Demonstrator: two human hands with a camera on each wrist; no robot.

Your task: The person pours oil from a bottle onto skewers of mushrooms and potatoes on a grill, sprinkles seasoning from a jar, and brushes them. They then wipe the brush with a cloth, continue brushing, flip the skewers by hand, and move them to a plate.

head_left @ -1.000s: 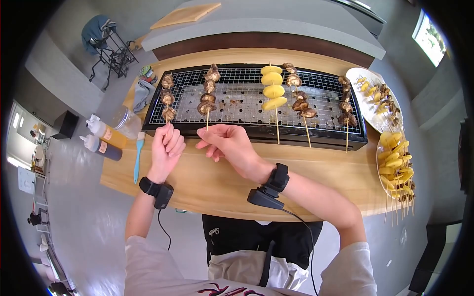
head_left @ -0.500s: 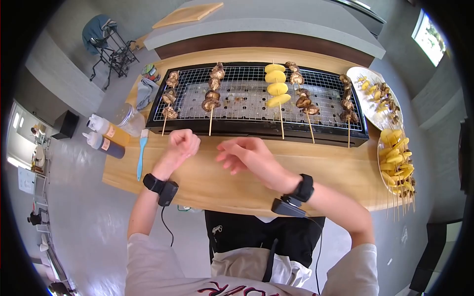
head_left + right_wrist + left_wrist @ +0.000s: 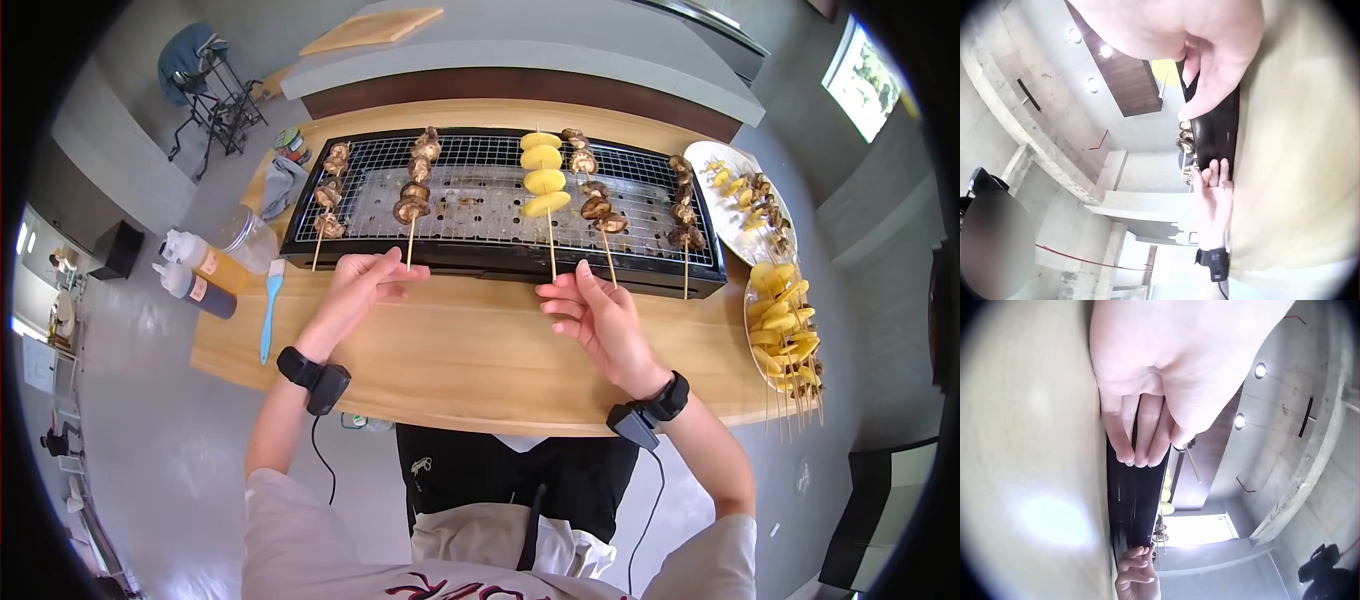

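My left hand is at the near edge of the black grill, its fingers fairly straight and pointing right. The stick end of a mushroom skewer lies right by its thumb and index finger. My right hand is raised at the same edge, fingers loosely bent. Its fingertips come near the stick of the potato-slice skewer and the stick of a broken-spaced mushroom skewer. Further mushroom skewers lie at the far left and far right of the wire mesh.
Left on the wooden table are a blue brush, an amber squeeze bottle, a dark squeeze bottle, a glass jar and a grey cloth. On the right, white plates bear several more skewers.
Both hands drew back from the left skewers, then parted: the left came back beside the second skewer's stick, the right moved right toward the potato skewer. The skewers keep their order on the grill.
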